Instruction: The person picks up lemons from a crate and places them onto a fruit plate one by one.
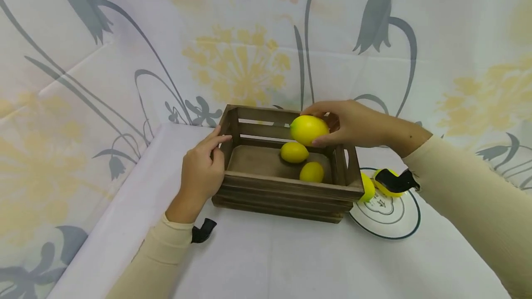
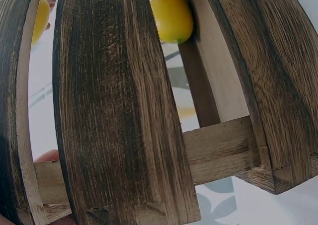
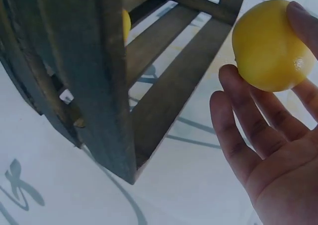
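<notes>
Lemon [image 1: 308, 130] near crate [image 1: 278, 194] — illegible print [image 1: 381, 204] on plate [image 1: 400, 226]

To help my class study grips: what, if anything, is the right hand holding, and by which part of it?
The right hand holds a lemon by the end opposite its green tip, between thumb and fingers.

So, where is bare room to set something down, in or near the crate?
In the crate, the floor is bare between its left end and two lemons. In front, the white cloth is bare between left sleeve and plate. Crowded: the crate's right end, where the right hand holds another lemon, and the plate with lemons.
</notes>
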The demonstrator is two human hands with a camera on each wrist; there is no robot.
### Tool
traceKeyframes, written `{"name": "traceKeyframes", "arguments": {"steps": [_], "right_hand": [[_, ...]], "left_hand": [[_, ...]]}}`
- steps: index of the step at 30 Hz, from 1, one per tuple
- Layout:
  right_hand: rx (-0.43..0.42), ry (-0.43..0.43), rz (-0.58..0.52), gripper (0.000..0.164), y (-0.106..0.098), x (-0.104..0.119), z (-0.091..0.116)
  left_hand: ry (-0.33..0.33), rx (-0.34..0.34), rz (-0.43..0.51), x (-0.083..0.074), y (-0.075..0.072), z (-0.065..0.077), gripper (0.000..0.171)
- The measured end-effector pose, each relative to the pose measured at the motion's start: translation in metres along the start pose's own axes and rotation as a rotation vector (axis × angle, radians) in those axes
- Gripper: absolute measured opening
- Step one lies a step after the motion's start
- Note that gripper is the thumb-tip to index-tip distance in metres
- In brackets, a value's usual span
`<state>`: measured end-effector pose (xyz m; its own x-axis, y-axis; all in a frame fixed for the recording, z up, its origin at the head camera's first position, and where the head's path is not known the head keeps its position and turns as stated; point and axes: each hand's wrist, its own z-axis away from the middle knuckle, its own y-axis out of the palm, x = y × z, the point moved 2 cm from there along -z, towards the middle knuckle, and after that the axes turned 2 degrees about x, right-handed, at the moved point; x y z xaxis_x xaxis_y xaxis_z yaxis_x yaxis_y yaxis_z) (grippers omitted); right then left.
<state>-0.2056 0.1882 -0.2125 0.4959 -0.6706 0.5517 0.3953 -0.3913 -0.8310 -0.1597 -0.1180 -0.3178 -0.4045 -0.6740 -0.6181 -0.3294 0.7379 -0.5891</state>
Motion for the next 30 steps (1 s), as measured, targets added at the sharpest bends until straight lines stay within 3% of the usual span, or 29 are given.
{"name": "traceKeyframes", "arguments": {"steps": [15, 20, 25, 30], "right_hand": [[-0.084, -0.043, -0.035, 0.055, 0.007, 0.000, 0.031], [-0.136, -0.025, -0.034, 0.060, 0.007, -0.003, 0.044], [-0.218, -0.061, -0.024, 0.064, 0.010, -0.008, 0.056], [-0.285, -0.025, -0.047, 0.065, 0.012, -0.013, 0.068]], "left_hand": [[0.009, -0.012, -0.005, 0.002, -0.001, -0.001, 0.042], [-0.008, 0.008, 0.004, 0.002, 0.000, -0.002, 0.050], [-0.031, 0.027, 0.003, 0.002, -0.002, -0.001, 0.053], [-0.037, 0.041, 0.019, 0.004, -0.003, -0.001, 0.054]]}}
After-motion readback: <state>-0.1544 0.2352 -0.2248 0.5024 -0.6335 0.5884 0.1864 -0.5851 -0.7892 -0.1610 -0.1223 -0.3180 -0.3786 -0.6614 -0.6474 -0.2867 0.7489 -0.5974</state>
